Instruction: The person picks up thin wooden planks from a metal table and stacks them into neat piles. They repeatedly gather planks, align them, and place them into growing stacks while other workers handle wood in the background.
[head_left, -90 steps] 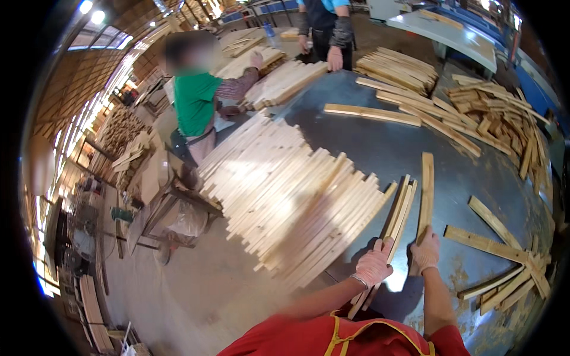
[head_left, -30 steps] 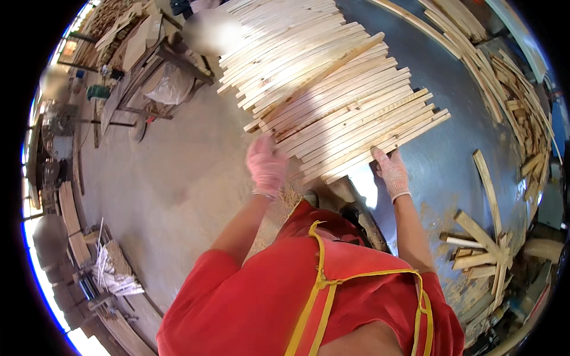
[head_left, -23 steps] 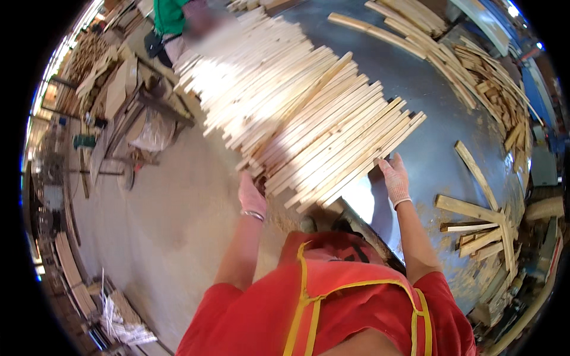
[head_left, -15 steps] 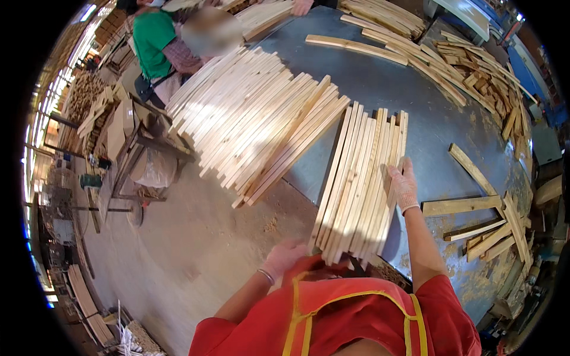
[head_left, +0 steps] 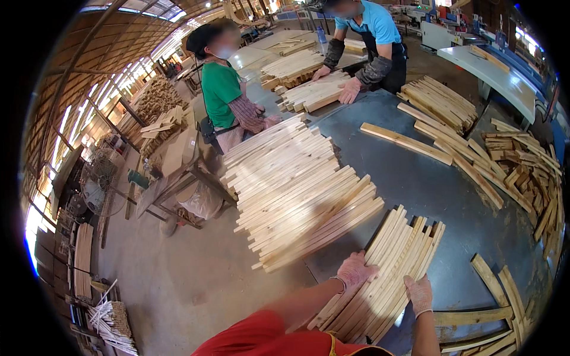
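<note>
Pale wooden slats, a fanned bundle point(head_left: 386, 273), lying apart on the grey metal table point(head_left: 433, 184), near ends toward the person, far ends pointing up and to the right. A second ago no such bundle: both hands then at the near edge of the big stack point(head_left: 297, 190), everything in one heap. Half a second ago already pulled clear, with the left hand low at the near ends. Now left hand point(head_left: 354, 271) up on the left part of the bundle, palm down, fingers bent over the top slats; right hand point(head_left: 420, 293) flat on the right edge, fingers spread, pressing rather than clasping. So, by the look of it: one batch parted from the heap and held between two palms, ends uneven and not yet squared. Between bundle and big stack only a narrow dark wedge of bare table, the far corner of the bundle just beside the stack's lowest slats, touching or not impossible to tell. More room to the right and beyond: open metal up to a long single board point(head_left: 407, 143) and the loose pile of boards point(head_left: 522, 172) along the far right rim. Lower right hemmed by a few short boards point(head_left: 499, 296), near the right hand but apart from it. Table edge close under the near ends, concrete floor point(head_left: 178, 279) below on the left. Across the big stack, a co-worker in a green shirt point(head_left: 221, 89); farther off, another in blue point(head_left: 368, 24), hands on other stacks, well apart.
</note>
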### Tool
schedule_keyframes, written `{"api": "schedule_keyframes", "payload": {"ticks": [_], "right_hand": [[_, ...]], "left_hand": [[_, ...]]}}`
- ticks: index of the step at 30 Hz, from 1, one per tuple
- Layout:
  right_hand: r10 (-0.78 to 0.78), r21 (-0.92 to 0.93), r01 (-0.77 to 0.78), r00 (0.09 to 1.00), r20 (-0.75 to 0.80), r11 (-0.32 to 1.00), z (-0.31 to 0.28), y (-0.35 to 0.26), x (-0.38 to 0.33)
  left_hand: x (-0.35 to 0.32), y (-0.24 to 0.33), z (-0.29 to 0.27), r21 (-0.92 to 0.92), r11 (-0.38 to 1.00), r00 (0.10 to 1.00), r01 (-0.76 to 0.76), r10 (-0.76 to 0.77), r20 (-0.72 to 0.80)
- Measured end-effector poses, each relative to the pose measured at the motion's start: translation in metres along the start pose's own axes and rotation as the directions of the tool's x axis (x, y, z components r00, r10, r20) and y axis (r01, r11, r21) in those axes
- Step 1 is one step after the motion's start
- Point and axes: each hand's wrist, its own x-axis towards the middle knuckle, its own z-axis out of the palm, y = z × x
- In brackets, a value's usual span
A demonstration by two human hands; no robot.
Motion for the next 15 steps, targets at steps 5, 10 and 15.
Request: {"api": "schedule_keyframes", "payload": {"ticks": [5,10,15], "right_hand": [[-0.059,0.476,0.068,0.998,-0.034,0.877,-0.012,0.003,-0.008],[-0.291,0.293,0.350,0.929,-0.226,0.890,-0.048,-0.106,-0.055],[-0.512,0.139,0.687,0.646,-0.566,0.714,-0.046,-0.213,-0.130]], "left_hand": [[-0.004,0.014,0.003,-0.248,0.966,0.997,-0.068,0.061,-0.036],[-0.057,0.081,-0.089,-0.301,0.908,0.944,-0.291,0.221,-0.244],[-0.101,0.102,-0.165,-0.300,0.582,0.635,-0.756,0.542,-0.550]]}}
